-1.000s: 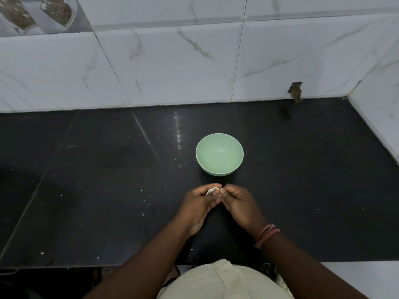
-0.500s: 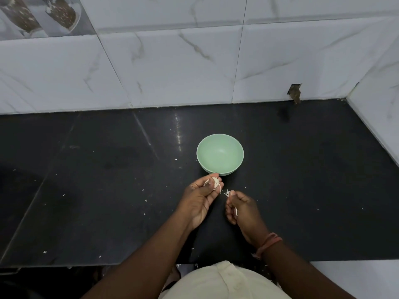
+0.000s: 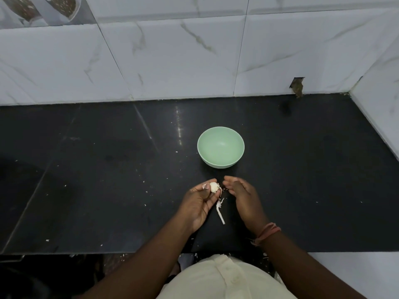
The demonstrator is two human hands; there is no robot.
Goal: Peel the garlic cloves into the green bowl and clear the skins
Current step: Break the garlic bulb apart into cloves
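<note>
Garlic, a small whitish clove (image 3: 213,187) with rough, partly stripped skin and a thin thread of peel curling off its right side, sits pinched between the thumb and fingertips of the left hand (image 3: 199,202), held above the black polished stone desk (image 3: 97,180) just at 6 o'clock of the pale green round plastic bowl (image 3: 220,147). A long white strip of garlic skin (image 3: 220,210) lies below the clove between the two hands; whether it rests on the desk or hangs in the air cannot be told. The right hand (image 3: 244,198) is loosely cupped with its fingers half curled and nothing visibly held in it, close to the clove at 3 o'clock of it but not touching it; a pinkish-red thread band (image 3: 267,233) circles its wrist. The bowl stands upright and its inside looks bare. Small white flecks of skin dot the dark surface, mostly at 9 o'clock and 7 o'clock of the hands. The desk runs wide and bare toward 9 o'clock and 3 o'clock; white marbled wall tiles (image 3: 183,61) close it off at 12 o'clock and along the far 3 o'clock side, and its near edge passes under the forearms at 6 o'clock, above a cream-coloured shirt (image 3: 224,279).
</note>
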